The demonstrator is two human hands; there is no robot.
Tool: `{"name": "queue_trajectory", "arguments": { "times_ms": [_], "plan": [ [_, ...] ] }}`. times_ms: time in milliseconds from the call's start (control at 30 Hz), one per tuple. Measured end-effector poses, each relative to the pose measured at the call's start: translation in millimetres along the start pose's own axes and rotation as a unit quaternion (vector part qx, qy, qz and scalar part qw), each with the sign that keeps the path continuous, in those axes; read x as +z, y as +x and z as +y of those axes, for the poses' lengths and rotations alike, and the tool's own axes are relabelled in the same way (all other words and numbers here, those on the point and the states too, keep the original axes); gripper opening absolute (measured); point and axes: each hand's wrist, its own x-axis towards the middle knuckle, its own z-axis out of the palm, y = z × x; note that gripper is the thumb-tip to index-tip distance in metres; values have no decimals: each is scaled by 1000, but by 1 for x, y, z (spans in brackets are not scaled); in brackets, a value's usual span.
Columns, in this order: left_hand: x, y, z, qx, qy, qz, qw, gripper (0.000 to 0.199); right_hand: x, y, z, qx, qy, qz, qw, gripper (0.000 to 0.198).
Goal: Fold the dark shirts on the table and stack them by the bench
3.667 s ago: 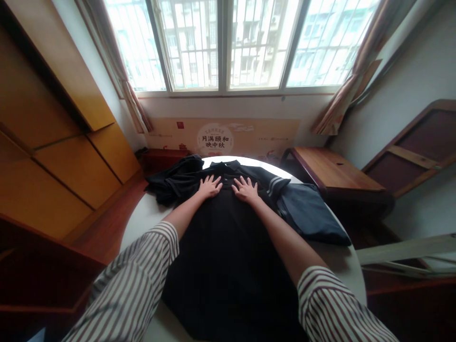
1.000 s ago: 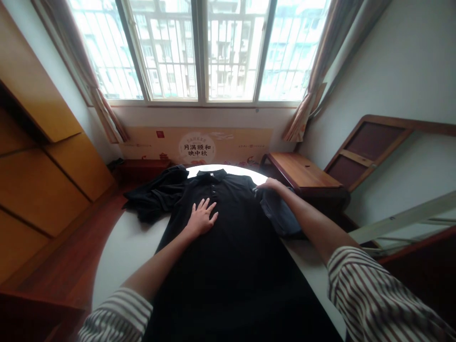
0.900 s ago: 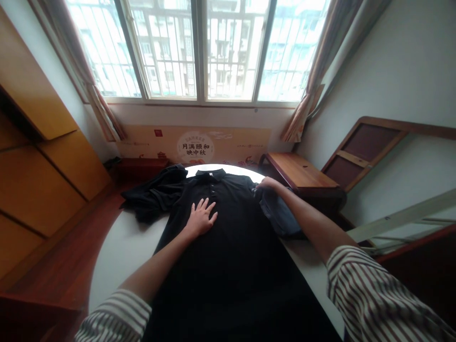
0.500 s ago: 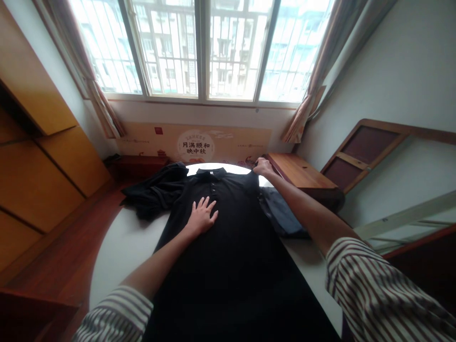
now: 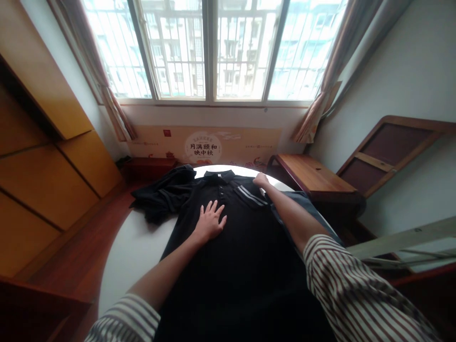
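A black polo shirt lies front up on a white round table, its collar at the far edge. My left hand rests flat on the chest beside the buttons, fingers spread. At the shoulder on the right, my right hand is closed on the shirt's edge. The sleeve, with two pale stripes at its hem, lies folded inward over the chest. What exactly the right fingers pinch is partly hidden.
Another black garment lies crumpled at the table's left. Dark blue-grey cloth lies under my right forearm. A wooden cabinet stands behind on the right, and a printed banner hangs below the window.
My right hand has brought the right-side sleeve inward over the chest, and its stripes now show. My left hand stays flat on the shirt. The whole view has shifted slightly.
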Motion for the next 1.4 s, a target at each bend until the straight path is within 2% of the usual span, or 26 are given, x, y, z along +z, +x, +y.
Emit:
{"name": "queue_trajectory", "arguments": {
  "times_ms": [100, 200, 300, 400, 467, 533, 600, 700, 800, 900, 1000, 1133, 1200, 1300, 1400],
  "plan": [
    [0, 0, 0, 1, -1, 2, 1000, 57, 0, -7, -1, -15, -31, 30, 999, 41],
    [0, -1, 1, 2, -4, 4, 1000, 56, 4, -21, -14, -53, -61, 56, 995, 38],
    [-1, -2, 3, 5, -13, 19, 1000, 53, 17, -51, -37, -142, -80, 62, 985, 36],
    [-9, 1, 3, -22, -43, 57, 997, 40, 37, -104, -56, -251, -86, 39, 963, 30],
    [-23, 5, -4, -66, -55, 93, 992, 35, 50, -151, -58, -325, -83, 22, 942, 27],
    [-42, 10, -19, -132, -46, 136, 981, 32, 60, -200, -53, -431, -56, -3, 901, 28],
    [-65, 11, -42, -227, -26, 169, 959, 31, 68, -246, -43, -515, -7, -48, 856, 36],
    [-95, 8, -81, -381, -17, 142, 913, 47, 76, -301, -27, -577, 31, -155, 802, 64],
    [-115, 2, -113, -445, -13, 85, 891, 63, 76, -336, -16, -598, 33, -241, 764, 74],
    [-124, -1, -134, -440, -13, 54, 896, 68, 69, -353, -12, -606, 48, -264, 749, 76],
    [-123, 3, -144, -433, -13, 39, 900, 64, 61, -361, -10, -618, 54, -280, 732, 77],
    [-116, 10, -148, -376, -16, 85, 923, 36, 56, -368, -8, -649, 64, -322, 687, 75],
    [-116, 14, -144, -341, -16, 115, 933, 22, 57, -370, -7, -656, 67, -334, 673, 73],
    [-121, 22, -128, -304, -8, 163, 939, 19, 63, -370, -6, -656, 63, -338, 672, 73],
    [-119, 30, -96, -176, 6, 211, 962, 19, 69, -369, -5, -658, 61, -334, 672, 72]
  ]
}}
